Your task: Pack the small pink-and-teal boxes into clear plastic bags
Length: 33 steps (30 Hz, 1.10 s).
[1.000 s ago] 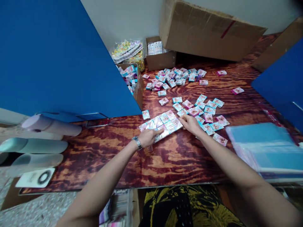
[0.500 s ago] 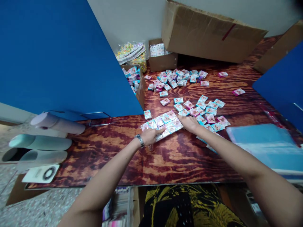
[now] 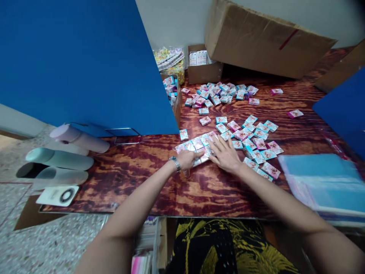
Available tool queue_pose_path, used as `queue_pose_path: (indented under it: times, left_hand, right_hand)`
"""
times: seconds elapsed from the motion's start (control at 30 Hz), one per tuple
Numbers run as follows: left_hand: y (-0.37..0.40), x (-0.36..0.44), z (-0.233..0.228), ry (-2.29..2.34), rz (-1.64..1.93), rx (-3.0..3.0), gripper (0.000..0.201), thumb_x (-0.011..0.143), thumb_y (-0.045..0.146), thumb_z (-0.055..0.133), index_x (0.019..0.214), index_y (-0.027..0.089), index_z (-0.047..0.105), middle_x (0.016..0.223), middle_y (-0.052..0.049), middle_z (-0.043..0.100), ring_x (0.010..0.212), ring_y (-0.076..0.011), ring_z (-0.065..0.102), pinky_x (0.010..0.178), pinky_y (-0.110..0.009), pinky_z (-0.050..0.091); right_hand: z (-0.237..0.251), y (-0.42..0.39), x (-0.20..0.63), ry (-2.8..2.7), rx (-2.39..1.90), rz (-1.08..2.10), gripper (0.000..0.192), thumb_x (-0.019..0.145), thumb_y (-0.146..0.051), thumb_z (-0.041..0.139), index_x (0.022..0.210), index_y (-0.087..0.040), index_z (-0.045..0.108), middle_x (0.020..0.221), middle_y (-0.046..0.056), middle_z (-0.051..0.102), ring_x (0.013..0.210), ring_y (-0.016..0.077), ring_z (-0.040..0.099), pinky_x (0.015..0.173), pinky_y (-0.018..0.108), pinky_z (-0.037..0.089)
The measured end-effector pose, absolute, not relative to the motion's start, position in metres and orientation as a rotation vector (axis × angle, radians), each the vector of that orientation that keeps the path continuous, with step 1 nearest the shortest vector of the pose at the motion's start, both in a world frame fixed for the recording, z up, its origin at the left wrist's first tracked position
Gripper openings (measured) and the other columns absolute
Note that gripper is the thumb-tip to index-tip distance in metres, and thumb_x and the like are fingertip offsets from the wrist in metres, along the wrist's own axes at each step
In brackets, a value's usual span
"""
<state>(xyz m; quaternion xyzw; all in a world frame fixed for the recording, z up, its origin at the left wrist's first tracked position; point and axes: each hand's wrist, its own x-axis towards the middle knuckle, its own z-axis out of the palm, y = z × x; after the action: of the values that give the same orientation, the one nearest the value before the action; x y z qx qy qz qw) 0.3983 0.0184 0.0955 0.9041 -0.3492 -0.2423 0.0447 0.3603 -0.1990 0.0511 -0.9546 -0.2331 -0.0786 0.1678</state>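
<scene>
Both hands [image 3: 225, 156] on wrapped packet bundle [image 3: 199, 146]

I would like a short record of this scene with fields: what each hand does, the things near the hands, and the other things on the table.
left hand: rests on the near edge of the wrapped block of small boxes
right hand: flat, fingers spread, on the block's right end
near: loose small boxes scattered to the right
far: box pile, big carton
right edge: stack of clear bags
surface: wood-grain table

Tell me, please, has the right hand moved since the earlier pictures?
Yes. The right hand has slid left from the pack's right edge onto the wrapped pack of small boxes, closer to the left hand.
</scene>
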Motion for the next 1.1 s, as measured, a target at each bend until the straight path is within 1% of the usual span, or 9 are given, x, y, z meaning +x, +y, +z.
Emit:
queue_pose_path:
  times: [0.1, 0.17, 0.3, 0.37, 0.5, 0.67, 0.73, 0.87, 1.1]
  left_hand:
    - [0.018, 0.399, 0.093, -0.978, -0.707, 2.692, 0.049, 0.079, 0.013, 0.046, 0.126, 0.023, 0.056, 0.091, -0.008, 0.072, 0.081, -0.0241, 0.066, 0.071, -0.029, 0.045]
    - [0.02, 0.401, 0.093, -0.91, -0.672, 2.664, 0.046, 0.08, 0.014, 0.047, 0.125, 0.017, 0.053, 0.089, -0.01, 0.071, 0.079, -0.0236, 0.066, 0.069, -0.029, 0.046]
    - [0.041, 0.396, 0.101, -0.801, -0.61, 2.56, 0.049, 0.087, 0.023, 0.046, 0.134, 0.013, 0.038, 0.081, -0.005, 0.069, 0.069, -0.0181, 0.064, 0.064, -0.026, 0.047]
    - [0.058, 0.38, 0.106, -0.673, -0.428, 2.473, 0.043, 0.09, 0.028, 0.044, 0.131, 0.015, 0.04, 0.081, -0.002, 0.068, 0.067, -0.0154, 0.063, 0.064, -0.025, 0.048]
    - [0.081, 0.318, 0.098, -0.448, 0.147, 2.367, 0.028, 0.093, 0.035, 0.043, 0.111, 0.019, 0.056, 0.097, -0.006, 0.066, 0.085, -0.0165, 0.063, 0.079, -0.029, 0.049]
    - [0.058, 0.258, 0.06, -0.474, 0.532, 2.484, 0.057, 0.074, 0.05, 0.069, 0.115, 0.013, 0.057, 0.121, -0.018, 0.054, 0.119, -0.0316, 0.047, 0.1, -0.048, 0.042]
    - [0.042, 0.254, 0.051, -0.394, 0.653, 2.498, 0.044, 0.076, 0.044, 0.07, 0.108, 0.014, 0.06, 0.121, -0.018, 0.052, 0.121, -0.0322, 0.045, 0.101, -0.049, 0.041]
    - [0.029, 0.267, 0.048, -0.304, 0.773, 2.423, 0.01, 0.085, 0.024, 0.06, 0.091, 0.018, 0.064, 0.108, -0.012, 0.058, 0.109, -0.0248, 0.053, 0.096, -0.044, 0.045]
    - [0.046, 0.289, 0.046, 0.173, 0.431, 2.026, 0.019, 0.095, 0.033, 0.042, 0.088, 0.02, 0.053, 0.08, -0.003, 0.066, 0.075, -0.0146, 0.063, 0.073, -0.027, 0.048]
  right_hand:
    - [0.06, -0.165, 0.359, -0.654, -2.334, -0.249, 0.049, 0.099, -0.031, 0.03, 0.147, -0.02, 0.031, 0.145, 0.012, 0.042, 0.136, 0.022, 0.036, 0.113, 0.046, 0.029]
    - [0.059, -0.145, 0.359, -0.589, -2.173, -0.196, 0.05, 0.099, -0.031, 0.028, 0.147, -0.02, 0.029, 0.142, 0.012, 0.046, 0.132, 0.0196, 0.042, 0.109, 0.042, 0.036]
    - [0.049, -0.135, 0.359, -0.627, -2.152, -0.108, 0.051, 0.098, -0.034, 0.032, 0.147, -0.022, 0.028, 0.146, 0.011, 0.041, 0.136, 0.0207, 0.036, 0.113, 0.046, 0.031]
    - [0.048, -0.137, 0.359, -0.681, -2.166, -0.088, 0.051, 0.098, -0.035, 0.032, 0.147, -0.022, 0.028, 0.146, 0.011, 0.04, 0.136, 0.0206, 0.035, 0.114, 0.045, 0.03]
    - [0.049, -0.14, 0.358, -0.748, -2.201, -0.091, 0.05, 0.099, -0.034, 0.03, 0.147, -0.022, 0.029, 0.145, 0.012, 0.04, 0.136, 0.0207, 0.034, 0.113, 0.045, 0.031]
    - [0.047, -0.138, 0.357, -0.793, -2.255, -0.106, 0.048, 0.098, -0.029, 0.032, 0.145, -0.021, 0.033, 0.142, 0.013, 0.042, 0.134, 0.0212, 0.037, 0.111, 0.045, 0.033]
    - [0.045, -0.137, 0.358, -0.809, -2.274, -0.12, 0.048, 0.097, -0.026, 0.033, 0.145, -0.021, 0.034, 0.142, 0.013, 0.042, 0.134, 0.0218, 0.037, 0.111, 0.045, 0.034]
    - [0.041, -0.137, 0.358, -0.841, -2.308, -0.163, 0.048, 0.095, -0.023, 0.034, 0.143, -0.018, 0.037, 0.141, 0.015, 0.043, 0.132, 0.0233, 0.039, 0.11, 0.045, 0.036]
    - [0.036, -0.133, 0.357, -0.879, -2.4, -0.238, 0.046, 0.096, -0.024, 0.036, 0.141, -0.018, 0.04, 0.139, 0.015, 0.045, 0.132, 0.0262, 0.039, 0.109, 0.049, 0.037]
